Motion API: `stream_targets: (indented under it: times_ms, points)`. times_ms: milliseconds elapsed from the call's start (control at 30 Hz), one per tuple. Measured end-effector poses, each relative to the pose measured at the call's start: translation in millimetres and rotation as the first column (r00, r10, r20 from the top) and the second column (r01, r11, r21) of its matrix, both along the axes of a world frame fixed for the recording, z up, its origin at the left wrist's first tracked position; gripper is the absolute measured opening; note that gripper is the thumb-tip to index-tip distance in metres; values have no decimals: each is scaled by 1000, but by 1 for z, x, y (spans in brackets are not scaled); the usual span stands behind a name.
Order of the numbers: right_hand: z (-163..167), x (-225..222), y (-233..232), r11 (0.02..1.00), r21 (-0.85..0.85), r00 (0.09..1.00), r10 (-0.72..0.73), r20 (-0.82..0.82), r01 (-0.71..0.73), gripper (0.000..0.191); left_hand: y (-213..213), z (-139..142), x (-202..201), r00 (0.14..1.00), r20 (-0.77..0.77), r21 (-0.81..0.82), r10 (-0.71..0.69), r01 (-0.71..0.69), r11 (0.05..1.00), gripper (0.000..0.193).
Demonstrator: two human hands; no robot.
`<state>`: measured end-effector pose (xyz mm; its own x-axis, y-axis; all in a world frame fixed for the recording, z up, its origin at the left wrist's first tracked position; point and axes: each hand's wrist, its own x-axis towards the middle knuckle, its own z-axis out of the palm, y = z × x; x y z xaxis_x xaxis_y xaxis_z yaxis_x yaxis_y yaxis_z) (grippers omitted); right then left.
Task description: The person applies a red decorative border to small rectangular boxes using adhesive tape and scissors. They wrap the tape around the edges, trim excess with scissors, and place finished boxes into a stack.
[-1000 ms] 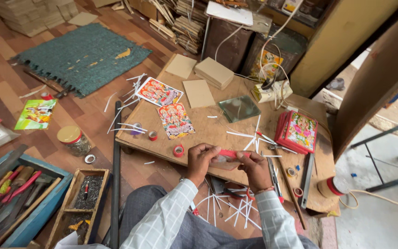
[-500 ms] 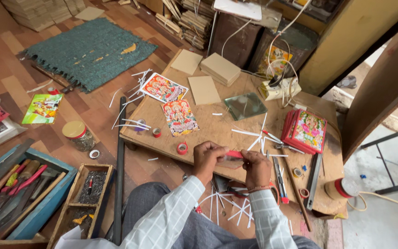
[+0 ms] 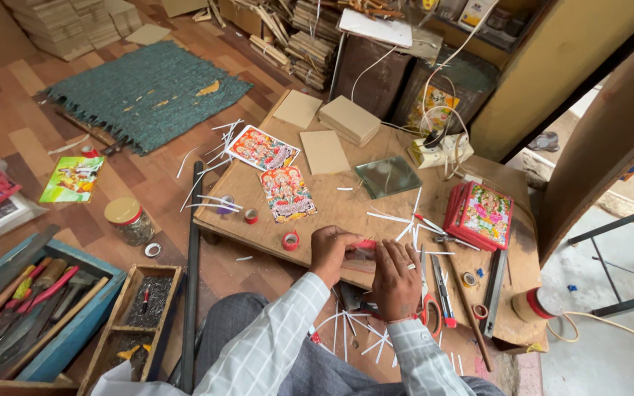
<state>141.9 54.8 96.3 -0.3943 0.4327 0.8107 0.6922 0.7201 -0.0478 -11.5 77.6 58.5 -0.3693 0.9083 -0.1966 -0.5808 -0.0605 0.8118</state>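
At the near edge of the wooden work board (image 3: 346, 213), both hands meet over a small flat piece with a red edge strip (image 3: 365, 245). Left hand (image 3: 329, 253) closed on its left end, fingers curled over. Right hand (image 3: 395, 279) lies flat on top, fingers together and pressing down; ring on one finger. The piece itself is mostly hidden beneath them, so what it is cannot be told for certain.

Judgement on technique: keep the piece flat against the board and supported from both ends, press evenly, and hold it back from the overhang where the board edge ends above the lap.

Surroundings:
- red tape roll (image 3: 290, 240) just left of the left hand; a smaller roll (image 3: 251, 215) further left.
- two colourful printed pictures (image 3: 285, 192) toward the board's middle and left.
- glass pane (image 3: 387, 176) and cardboard pieces (image 3: 349, 119) toward the far edge.
- stack of red-framed pictures (image 3: 482, 214) at the right edge.
- hammer (image 3: 458, 282), scissors (image 3: 428, 311) and pens close to the right hand.
- white strips (image 3: 398, 218) scattered on the board and the floor below.

Possible obstruction: the tools beside the right hand crowd any sideways movement; loose strips could slip under the piece.
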Motion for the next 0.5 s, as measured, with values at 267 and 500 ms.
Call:
stream_targets:
  times_ms: [267,500]
  points:
    - [3,-2,28,971,-237,999,11,-33,-18,19,-47,26,-1,356,-824,458,440,-36,888,34]
    - [-8,9,50,835,-547,993,-5,-116,-60,22,-36,20,-5,291,-923,285,253,74,956,23]
